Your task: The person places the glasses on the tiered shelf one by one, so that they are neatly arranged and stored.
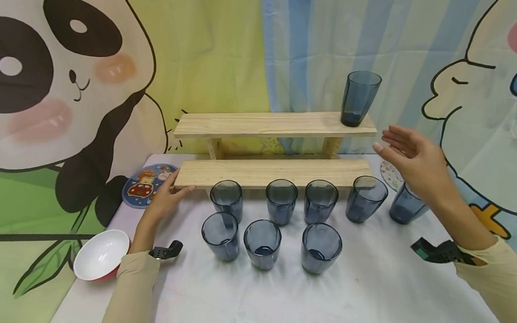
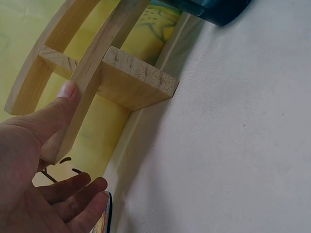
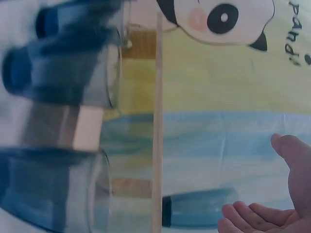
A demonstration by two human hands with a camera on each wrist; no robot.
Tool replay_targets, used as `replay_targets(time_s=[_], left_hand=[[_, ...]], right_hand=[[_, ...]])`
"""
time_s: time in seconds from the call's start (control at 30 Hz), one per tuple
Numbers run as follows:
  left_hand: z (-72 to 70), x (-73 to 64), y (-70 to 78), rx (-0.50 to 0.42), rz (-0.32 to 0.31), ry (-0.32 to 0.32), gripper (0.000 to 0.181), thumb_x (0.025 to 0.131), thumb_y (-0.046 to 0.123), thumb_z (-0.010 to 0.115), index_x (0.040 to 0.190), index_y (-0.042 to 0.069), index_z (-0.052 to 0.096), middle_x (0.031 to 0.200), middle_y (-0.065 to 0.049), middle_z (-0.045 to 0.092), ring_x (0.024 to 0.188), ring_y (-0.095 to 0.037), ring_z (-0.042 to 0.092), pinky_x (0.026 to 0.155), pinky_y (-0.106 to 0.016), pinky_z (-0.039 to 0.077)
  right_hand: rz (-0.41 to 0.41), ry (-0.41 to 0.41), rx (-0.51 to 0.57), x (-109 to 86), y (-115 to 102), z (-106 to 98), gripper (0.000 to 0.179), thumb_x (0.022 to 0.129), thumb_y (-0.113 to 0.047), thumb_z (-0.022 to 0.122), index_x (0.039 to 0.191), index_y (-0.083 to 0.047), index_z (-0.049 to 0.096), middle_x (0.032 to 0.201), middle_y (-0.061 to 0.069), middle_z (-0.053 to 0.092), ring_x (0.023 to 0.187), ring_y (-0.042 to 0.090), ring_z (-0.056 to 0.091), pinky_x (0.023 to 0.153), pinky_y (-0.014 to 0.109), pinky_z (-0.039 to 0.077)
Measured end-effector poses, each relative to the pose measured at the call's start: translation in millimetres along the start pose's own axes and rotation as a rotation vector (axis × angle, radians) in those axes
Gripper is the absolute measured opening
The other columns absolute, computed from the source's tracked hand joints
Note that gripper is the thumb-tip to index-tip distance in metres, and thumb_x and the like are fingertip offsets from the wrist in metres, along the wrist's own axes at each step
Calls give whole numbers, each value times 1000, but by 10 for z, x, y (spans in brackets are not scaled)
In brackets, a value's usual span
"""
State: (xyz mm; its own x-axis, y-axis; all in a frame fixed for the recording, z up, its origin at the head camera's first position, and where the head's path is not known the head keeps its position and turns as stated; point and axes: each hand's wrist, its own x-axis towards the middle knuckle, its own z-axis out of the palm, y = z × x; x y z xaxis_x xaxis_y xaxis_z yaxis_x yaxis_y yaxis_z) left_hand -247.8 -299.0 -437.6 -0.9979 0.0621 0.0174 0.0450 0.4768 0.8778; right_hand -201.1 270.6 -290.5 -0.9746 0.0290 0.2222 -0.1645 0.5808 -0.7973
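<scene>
A two-tier wooden shelf (image 1: 262, 174) stands at the back of the table. My left hand (image 1: 162, 202) holds the left end of its lower board, the thumb (image 2: 68, 92) on the board and the other fingers loosely bent below. On the right end of the upper board one blue glass (image 1: 360, 98) stands upright. Just right of that glass my right hand (image 1: 418, 159) is raised with nothing in it, thumb apart from the fingers. Several more blue glasses (image 1: 262, 243) stand in front of the shelf, one glass (image 1: 406, 205) partly hidden by the right forearm.
A white bowl (image 1: 101, 255) with a red outside sits at the table's left edge. Behind it lies a round blue picture mat (image 1: 138, 193); another round patterned mat (image 1: 391, 174) is at the right. Printed curtains (image 1: 221, 45) hang behind the shelf.
</scene>
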Motion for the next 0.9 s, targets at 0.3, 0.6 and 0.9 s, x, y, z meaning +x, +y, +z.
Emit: replay_targets(time_s=[0.3,0.6,0.9], left_hand=[[4,54,-157,49,-6,21,90,104,29,70,171,11,12,172,-26,24,156,-47,29,127,-61,23],[3,43,-137,61,-10,15,91,103,32,71,171,12,12,171,-27,24,156,-48,28,127,-62,23],[-6,60,-151,55,-7,14,92,103,32,71,171,11,12,172,-26,23,156,-48,28,127,-61,24]], right_hand=[[-67,-99,93,-736,128,320,75,101,-25,75,164,-8,37,162,21,46,149,38,44,106,4,39],[-135,-242,200,-1222,322,660,80,93,-13,83,160,-4,40,159,18,49,138,-13,44,113,9,37],[-99,-326,317,-1422,628,1002,85,88,-15,87,159,-5,42,160,17,47,140,-12,44,115,12,36]])
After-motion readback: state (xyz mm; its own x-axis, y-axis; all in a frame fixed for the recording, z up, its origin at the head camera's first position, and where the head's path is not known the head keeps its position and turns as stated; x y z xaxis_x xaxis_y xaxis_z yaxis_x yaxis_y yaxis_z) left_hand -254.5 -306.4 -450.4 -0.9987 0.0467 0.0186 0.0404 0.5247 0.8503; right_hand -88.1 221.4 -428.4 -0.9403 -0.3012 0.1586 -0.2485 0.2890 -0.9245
